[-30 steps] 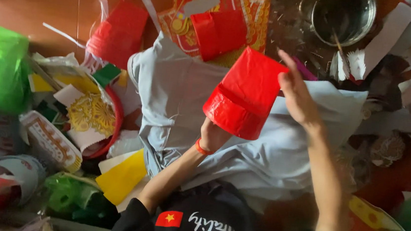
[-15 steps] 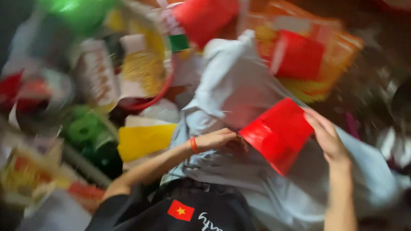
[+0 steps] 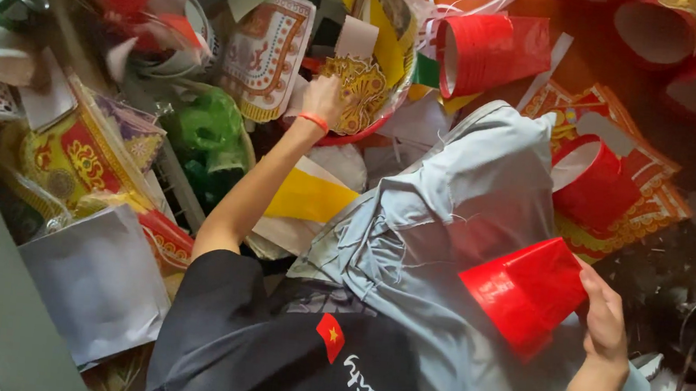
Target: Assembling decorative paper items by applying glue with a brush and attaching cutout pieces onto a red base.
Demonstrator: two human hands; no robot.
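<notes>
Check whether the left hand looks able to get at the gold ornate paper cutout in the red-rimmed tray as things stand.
Probably yes. The left hand is stretched out and already at the edge of the gold cutout, with nothing lying over it there. The right hand is busy holding the red paper cup.

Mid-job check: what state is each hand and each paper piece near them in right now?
left hand: stretched out, resting on the gold cut-out piece
right hand: gripping the red paper tube, tube tilted
red paper roll: lying on its side, open end leftward
grey cloth: crumpled over the lap
yellow paper sheet: lying flat, partly covered
</notes>
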